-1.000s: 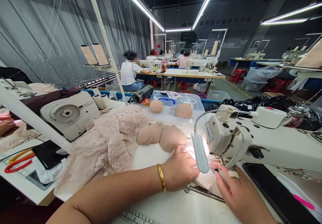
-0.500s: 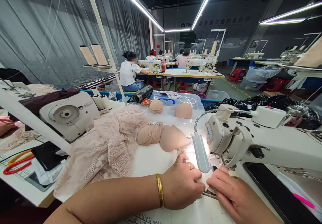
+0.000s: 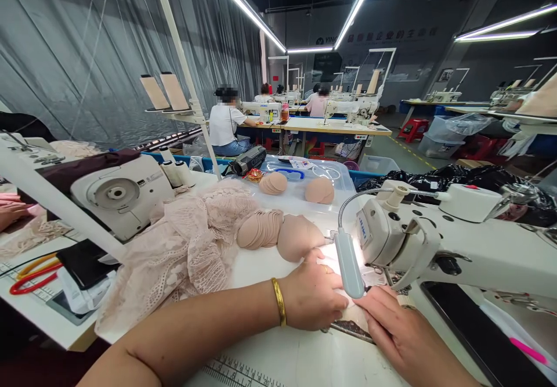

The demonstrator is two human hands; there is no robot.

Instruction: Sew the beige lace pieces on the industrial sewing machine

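Note:
My left hand (image 3: 314, 293), with a gold bangle at the wrist, lies on the sewing bed left of the sewing machine (image 3: 378, 230). Its fingers are bent down onto a pale piece of fabric (image 3: 331, 259), brightly lit and mostly covered. Close to the needle area, my right hand (image 3: 394, 323) has its fingers together at the near edge of this fabric; the fingertips are partly hidden. A grey clip-on lamp (image 3: 349, 265) hangs over the work and hides the needle. Just behind my left hand sit a beige moulded cup (image 3: 298, 237) and a fanned stack of beige cups (image 3: 260, 230).
Beige lace fabric (image 3: 187, 236) is heaped at left. Two more cup piles (image 3: 273, 183) rest on a clear plastic lid (image 3: 300, 201). A black phone-like slab (image 3: 474, 329) lies at right. Another machine (image 3: 119, 192) stands left; a co-worker in white (image 3: 223, 125) sits ahead.
My left hand has moved forward, away from me, along the fabric. My right hand has shifted slightly left. More of the metal plate's near edge shows between my hands.

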